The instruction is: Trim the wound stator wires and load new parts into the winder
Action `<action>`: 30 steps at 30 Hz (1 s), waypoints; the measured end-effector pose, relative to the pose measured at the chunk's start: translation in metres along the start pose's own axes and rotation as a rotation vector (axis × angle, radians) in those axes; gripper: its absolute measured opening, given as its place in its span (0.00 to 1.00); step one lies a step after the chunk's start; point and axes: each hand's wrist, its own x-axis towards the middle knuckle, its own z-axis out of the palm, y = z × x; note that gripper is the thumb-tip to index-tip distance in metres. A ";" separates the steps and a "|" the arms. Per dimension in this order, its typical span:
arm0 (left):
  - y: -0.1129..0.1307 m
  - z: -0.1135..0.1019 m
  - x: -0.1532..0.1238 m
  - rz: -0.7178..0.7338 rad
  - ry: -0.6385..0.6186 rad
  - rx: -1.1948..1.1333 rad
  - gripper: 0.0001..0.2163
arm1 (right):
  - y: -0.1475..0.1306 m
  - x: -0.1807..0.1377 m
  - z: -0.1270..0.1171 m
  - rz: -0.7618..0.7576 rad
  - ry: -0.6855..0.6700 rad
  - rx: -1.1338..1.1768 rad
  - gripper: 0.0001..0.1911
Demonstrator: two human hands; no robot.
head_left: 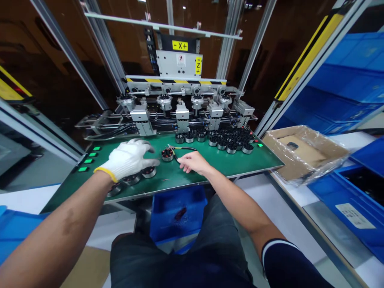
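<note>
At the left end of the green tabletop (168,181), four lit green buttons (88,161) are noted. Next, the white-gloved left hand (129,159) is held palm-down above a row of stators (149,173); its thumb and fingers are spread apart, and nothing is seen gripped between them. Whether a stator there is touched by the thumb cannot be told. To the right, a single stator (167,156) with copper windings is set on the tabletop, between the two hands. The tips of the cutters (175,154) are placed at its right edge, the handles parted. One handle is pinched by the closed fingers of the bare right hand (194,163). Farther right, a close group of stators (231,149) is found near the rear edge. Beyond the tabletop, a carton (309,158) in clear plastic and a blue bin (337,194) are observed.
</note>
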 end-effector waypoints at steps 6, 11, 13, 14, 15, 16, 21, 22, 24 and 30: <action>0.043 0.015 0.012 0.019 -0.035 0.102 0.19 | -0.014 0.024 0.034 0.131 0.065 -0.045 0.16; 0.059 0.026 -0.008 0.136 -0.012 0.086 0.20 | -0.012 0.031 0.045 0.155 0.074 -0.160 0.12; 0.058 0.023 -0.009 0.143 0.013 0.076 0.19 | -0.008 0.030 0.040 0.143 0.054 -0.208 0.12; 0.056 0.020 -0.007 0.123 0.041 0.081 0.19 | -0.006 0.029 0.037 0.128 0.043 -0.232 0.12; 0.055 0.017 -0.003 0.095 0.074 0.093 0.19 | -0.003 0.027 0.033 0.109 0.033 -0.255 0.11; 0.054 0.014 0.002 0.067 0.103 0.109 0.20 | -0.001 0.024 0.030 0.085 0.026 -0.278 0.11; 0.054 0.010 0.028 0.104 0.055 0.145 0.16 | 0.005 0.009 0.016 -0.027 0.029 -0.347 0.10; 0.056 0.012 0.031 0.119 0.032 0.145 0.16 | 0.007 0.006 0.014 -0.046 0.031 -0.349 0.10; 0.057 0.015 0.035 0.144 -0.001 0.143 0.14 | 0.010 0.001 0.009 -0.082 0.033 -0.338 0.07; 0.057 0.011 0.031 0.211 -0.014 0.151 0.10 | 0.018 -0.025 -0.008 -0.208 0.039 -0.231 0.10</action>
